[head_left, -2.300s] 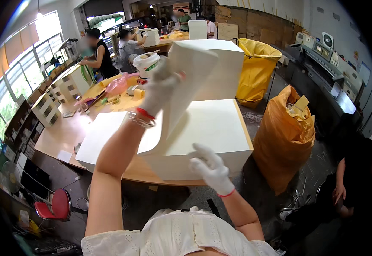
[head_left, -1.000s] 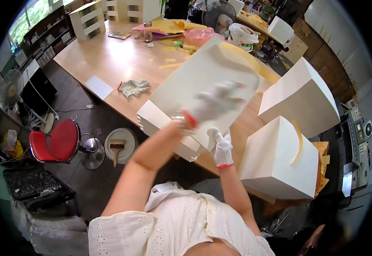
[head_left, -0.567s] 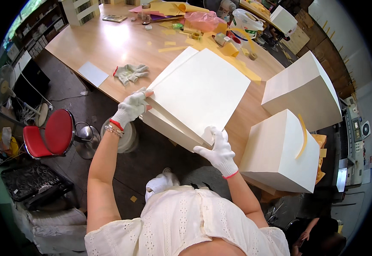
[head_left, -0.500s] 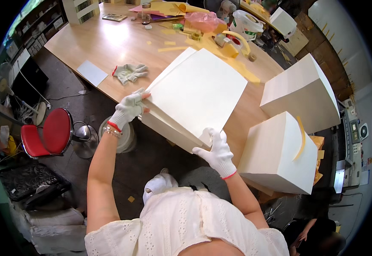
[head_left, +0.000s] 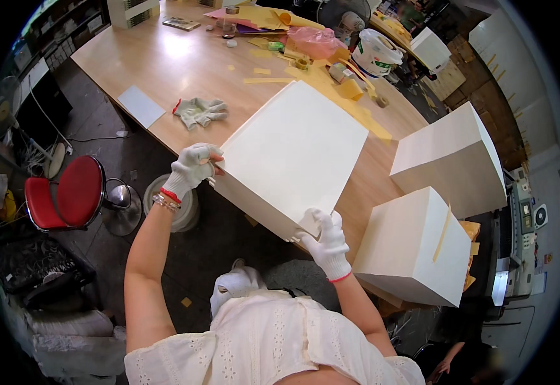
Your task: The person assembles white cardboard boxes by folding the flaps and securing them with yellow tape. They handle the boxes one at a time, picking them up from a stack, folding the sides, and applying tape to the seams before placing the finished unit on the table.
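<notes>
A thick stack of white paper sheets [head_left: 296,151] lies squarely at the near edge of the wooden table, its sides almost flush. My left hand [head_left: 194,168], in a white knitted glove with bare fingertips and a red cuff, grips the stack's left corner. At the near right corner my right hand [head_left: 323,240], gloved the same way, holds the edge between thumb and fingers; some of its fingertips are hidden. Two more tall paper stacks stand to the right, a far one [head_left: 450,157] and a near one [head_left: 415,247] with a yellow strip [head_left: 442,232] on top.
A loose glove [head_left: 200,113] and a pale sheet [head_left: 141,107] lie on the table [head_left: 126,61]. Farther back are yellow paper scraps, tape rolls, a pink plastic bag [head_left: 315,43] and a white bucket [head_left: 376,52]. A red chair [head_left: 81,192] and a lidded bucket [head_left: 180,208] stand left.
The upper part of the stack, skewed and lifted along its left and near edges before, now lies down in line with the lower part. Both hands stay at its corners.
</notes>
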Tool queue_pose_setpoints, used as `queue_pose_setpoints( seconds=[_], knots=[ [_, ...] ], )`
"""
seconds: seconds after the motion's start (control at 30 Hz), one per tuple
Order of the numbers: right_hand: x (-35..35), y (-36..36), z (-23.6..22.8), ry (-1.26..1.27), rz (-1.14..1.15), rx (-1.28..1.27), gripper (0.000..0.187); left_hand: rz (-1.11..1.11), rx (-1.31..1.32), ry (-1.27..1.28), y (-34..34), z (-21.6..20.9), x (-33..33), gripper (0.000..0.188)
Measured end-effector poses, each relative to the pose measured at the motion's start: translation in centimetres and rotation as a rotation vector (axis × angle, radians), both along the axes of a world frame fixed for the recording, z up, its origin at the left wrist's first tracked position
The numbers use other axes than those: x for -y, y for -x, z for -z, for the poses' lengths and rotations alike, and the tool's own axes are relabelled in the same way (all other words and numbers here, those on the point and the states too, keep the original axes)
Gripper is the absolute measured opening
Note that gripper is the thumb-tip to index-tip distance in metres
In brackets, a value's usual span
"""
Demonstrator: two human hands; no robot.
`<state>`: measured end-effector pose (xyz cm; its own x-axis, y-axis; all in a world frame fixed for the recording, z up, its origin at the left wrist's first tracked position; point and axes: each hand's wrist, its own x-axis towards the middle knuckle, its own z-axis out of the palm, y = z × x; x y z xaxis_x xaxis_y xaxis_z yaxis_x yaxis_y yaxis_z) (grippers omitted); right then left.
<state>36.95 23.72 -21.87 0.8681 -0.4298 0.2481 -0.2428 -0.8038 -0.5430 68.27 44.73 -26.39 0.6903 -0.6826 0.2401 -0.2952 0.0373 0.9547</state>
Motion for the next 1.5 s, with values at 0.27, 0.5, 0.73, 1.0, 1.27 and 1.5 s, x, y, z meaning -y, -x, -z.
queue_pose_setpoints(
  seconds=[0.27, 0.5, 0.73, 1.0, 1.27, 1.5],
  knots=[
    [-0.3, 0.4, 0.3, 0.022, -0.008, 0.031, 0.057, 0.006, -0.148, -0.064, 0.0, -0.5, 0.3, 0.023],
    [0.4, 0.8, 0.2, -0.027, -0.029, -0.05, 0.067, 0.026, 0.095, -0.068, 0.5, -1.4, -0.2, 0.025],
    [3.3, -1.3, 0.8, -1.08, 0.385, 0.383, 0.078, -0.161, 0.094, -0.366, -2.7, -3.1, 2.7, 0.072],
    [2.9, -4.9, 3.9, -1.107, 0.47, 0.203, 0.066, 0.181, -0.116, -0.938, -2.0, -7.7, 5.9, 0.072],
    [1.2, -4.3, 4.2, -1.202, 0.301, 0.429, 0.066, 0.155, -0.101, -0.907, -1.8, -7.4, 5.2, 0.066],
    [1.4, -4.5, 5.6, -1.165, 0.346, 0.538, 0.075, 0.111, -0.139, -0.71, -2.0, -4.8, 5.3, 0.059]
  ],
)
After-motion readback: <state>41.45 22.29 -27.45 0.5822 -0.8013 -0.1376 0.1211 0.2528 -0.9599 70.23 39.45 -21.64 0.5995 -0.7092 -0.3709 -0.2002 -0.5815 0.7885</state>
